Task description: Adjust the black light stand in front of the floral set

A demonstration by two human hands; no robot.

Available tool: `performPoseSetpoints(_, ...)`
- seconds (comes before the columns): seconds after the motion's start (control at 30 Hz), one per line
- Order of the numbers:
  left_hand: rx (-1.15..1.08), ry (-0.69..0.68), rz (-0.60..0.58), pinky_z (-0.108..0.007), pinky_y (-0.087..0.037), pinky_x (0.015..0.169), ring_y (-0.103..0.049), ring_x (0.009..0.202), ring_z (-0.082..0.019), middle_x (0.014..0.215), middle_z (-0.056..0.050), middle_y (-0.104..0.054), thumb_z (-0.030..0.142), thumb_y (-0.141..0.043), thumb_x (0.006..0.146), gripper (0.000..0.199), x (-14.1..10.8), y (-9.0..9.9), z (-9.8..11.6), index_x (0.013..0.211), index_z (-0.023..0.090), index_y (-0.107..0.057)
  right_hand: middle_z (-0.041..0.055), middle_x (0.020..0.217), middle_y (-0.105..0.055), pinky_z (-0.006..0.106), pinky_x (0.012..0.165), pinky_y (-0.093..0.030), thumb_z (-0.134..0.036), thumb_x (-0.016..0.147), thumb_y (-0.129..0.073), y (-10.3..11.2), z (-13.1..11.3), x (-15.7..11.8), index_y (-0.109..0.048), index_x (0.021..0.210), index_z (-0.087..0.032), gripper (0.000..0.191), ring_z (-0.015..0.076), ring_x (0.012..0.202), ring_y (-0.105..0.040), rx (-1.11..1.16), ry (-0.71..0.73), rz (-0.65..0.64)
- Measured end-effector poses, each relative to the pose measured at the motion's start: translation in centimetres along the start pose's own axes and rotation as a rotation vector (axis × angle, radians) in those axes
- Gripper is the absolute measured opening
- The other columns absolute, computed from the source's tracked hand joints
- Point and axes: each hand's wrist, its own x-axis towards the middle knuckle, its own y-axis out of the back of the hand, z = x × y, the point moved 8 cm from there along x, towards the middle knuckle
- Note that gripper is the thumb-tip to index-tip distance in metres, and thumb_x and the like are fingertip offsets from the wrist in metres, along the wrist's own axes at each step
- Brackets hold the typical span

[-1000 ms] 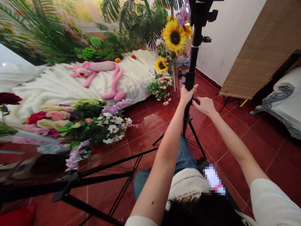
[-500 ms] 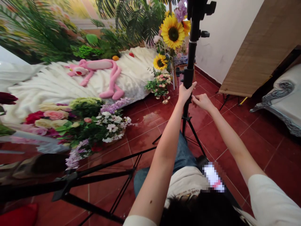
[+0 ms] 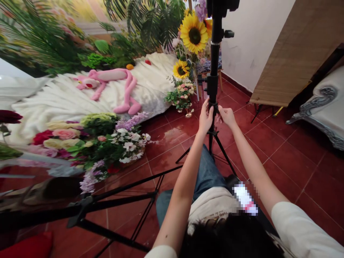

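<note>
Ahead of me stands a black tripod stand (image 3: 214,64), its pole upright with clamps and knobs on it. My left hand (image 3: 205,117) is closed about the pole's left side, at a collar below the thicker section, with the thumb lying along the front. From the right, my right hand (image 3: 226,116) reaches the same collar, its fingers bent in against it. Those fingertips are partly hidden, so I cannot make out whether a knob lies between them. The stand's spread legs (image 3: 225,154) rest on the floor beyond my knees.
A second black tripod (image 3: 115,203) lies across the lower left. Artificial flowers (image 3: 107,143) and a white-draped platform with a pink plush toy (image 3: 129,89) are at left. Sunflowers (image 3: 194,36) stand behind the pole. A brown backdrop (image 3: 285,57) and a white carved sofa (image 3: 326,100) are at right.
My left hand has slid down the pole, from just under the upper clamp to a lower collar. My right hand has come in closer, its fingers now at that collar.
</note>
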Motion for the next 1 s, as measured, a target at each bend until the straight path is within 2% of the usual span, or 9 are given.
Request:
performPoseSetpoints(0.07,-0.021,0.141,-0.012,-0.036,-0.051,0.105,-0.059,0.129,-0.021,0.139,-0.016,-0.06,0.031,-0.049,0.095,0.031,-4.6,1.8,-3.2,0.123,0.019,-0.056,0.0029,0.041,-0.059,0.019,0.034,-0.031,-0.076,0.085,-0.05,-0.1,0.3,-0.4,-0.055,0.048,-0.019,0.068,0.0071,0.029,-0.043,0.031,-0.01,0.041)
performPoseSetpoints(0.2,0.026,0.362,0.01,-0.043,-0.054,0.1,-0.07,0.11,-0.025,0.118,-0.017,-0.072,0.046,-0.056,0.087,0.038,-14.1,8.0,-9.5,0.107,0.015,-0.065,0.002,0.04,-0.056,0.019,0.034,-0.029,-0.075,0.088,-0.048,-0.4,1.7,-1.8,-0.051,0.051,-0.02,0.066,0.0065,0.03,-0.041,0.129,-0.077,0.272)
performPoseSetpoints(0.27,0.056,0.467,0.062,-0.042,-0.057,0.092,-0.072,0.097,-0.024,0.109,-0.015,-0.074,0.05,-0.055,0.084,0.041,-18.2,12.5,-11.6,0.101,0.015,-0.067,0.0011,0.04,-0.054,0.019,0.035,-0.03,-0.073,0.089,-0.046,-1.6,2.5,-2.5,-0.047,0.052,-0.021,0.064,0.0065,0.031,-0.041,0.158,-0.103,0.325)
performPoseSetpoints(0.37,0.14,0.526,0.179,-0.04,-0.057,0.09,-0.071,0.092,-0.021,0.102,-0.01,-0.076,0.045,-0.055,0.085,0.032,-22.8,20.5,-12.1,0.097,0.018,-0.069,0.0004,0.041,-0.054,0.019,0.036,-0.032,-0.069,0.088,-0.049,-5.8,3.6,-3.3,-0.047,0.053,-0.021,0.059,0.0068,0.033,-0.041,0.131,-0.131,0.194)
performPoseSetpoints(0.47,0.266,0.555,0.37,-0.037,-0.055,0.092,-0.07,0.092,-0.019,0.097,-0.006,-0.076,0.035,-0.055,0.085,0.02,-26.7,29.5,-10.2,0.091,0.022,-0.07,0.0023,0.045,-0.057,0.019,0.038,-0.033,-0.067,0.083,-0.056,-11.9,4.3,-4.3,-0.052,0.052,-0.02,0.056,0.0073,0.037,-0.043,0.1,-0.132,-0.048)
performPoseSetpoints(0.57,0.415,0.537,0.591,-0.038,-0.053,0.097,-0.069,0.093,-0.018,0.095,-0.004,-0.076,0.027,-0.054,0.086,0.016,-30.2,38.0,-6.3,0.088,0.022,-0.069,0.005,0.047,-0.06,0.02,0.04,-0.036,-0.069,0.079,-0.058,-18.3,4.5,-5.9,-0.054,0.05,-0.019,0.058,0.0082,0.039,-0.045,0.068,-0.151,-0.254)
performPoseSetpoints(0.7,0.565,0.501,0.855,-0.039,-0.05,0.102,-0.067,0.098,-0.018,0.099,-0.007,-0.073,0.024,-0.054,0.089,0.013,-34.0,46.9,0.2,0.091,0.018,-0.066,0.0063,0.048,-0.062,0.02,0.042,-0.037,-0.068,0.077,-0.06,-27.0,3.7,-8.4,-0.055,0.048,-0.018,0.058,0.008,0.04,-0.047,0.042,-0.181,-0.49)
performPoseSetpoints(0.83,0.707,0.406,1.152,-0.034,-0.054,0.094,-0.065,0.092,-0.014,0.111,-0.012,-0.066,0.028,-0.059,0.091,0.023,-35.8,52.4,6.9,0.108,0.013,-0.056,0.0052,0.048,-0.061,0.019,0.042,-0.036,-0.062,0.084,-0.058,-35.0,2.0,-11.5,-0.054,0.048,-0.018,0.057,0.007,0.039,-0.046,-0.028,-0.171,-0.706)
performPoseSetpoints(1.0,0.744,0.355,1.102,-0.033,-0.054,0.095,-0.068,0.1,-0.017,0.119,-0.012,-0.067,0.041,-0.059,0.093,0.035,-32.1,55.0,9.5,0.119,0.019,-0.049,0.002,0.052,-0.063,0.02,0.043,-0.037,-0.041,0.096,-0.052,-44.8,-2.0,-16.0,-0.057,0.063,-0.018,0.04,0.009,0.041,-0.05,-0.167,-0.05,-1.035)
